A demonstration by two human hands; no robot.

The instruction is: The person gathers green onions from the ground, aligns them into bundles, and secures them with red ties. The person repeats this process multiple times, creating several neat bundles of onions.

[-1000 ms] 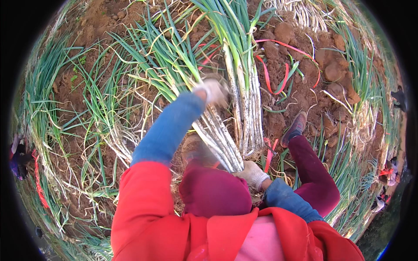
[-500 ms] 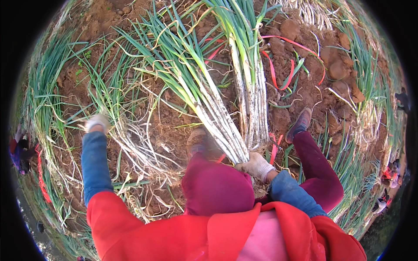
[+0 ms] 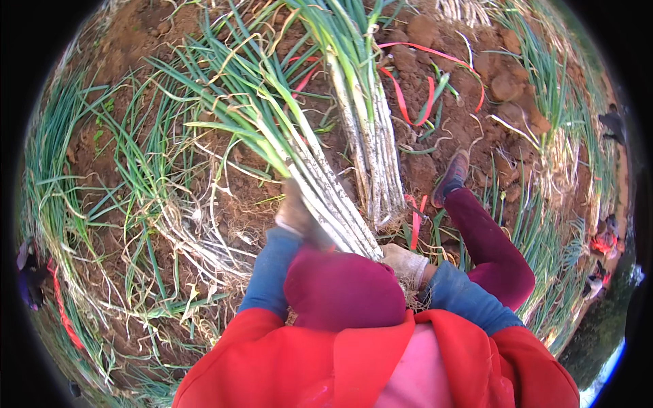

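Observation:
A bundle of long green onions with soil-flecked white stems slants up and left from my lap. My right hand, in a pale work glove, is closed around its root end. Beside the same stems is my left hand, gloved too and smeared by motion; its fingers cannot be made out, nor whether they touch the bundle. Another sheaf of green onions lies close by on the right, its roots toward me.
Loose green onions lie tangled on the brown soil at left. Red ribbon curls beyond the second sheaf, with a short piece near its roots. My shoe rests at right. More onion rows line the right, with people farther off.
My left hand has swung from the loose onions at left across to the stems of the held bundle. My right hand keeps its hold on the root end. The view has shifted slightly.

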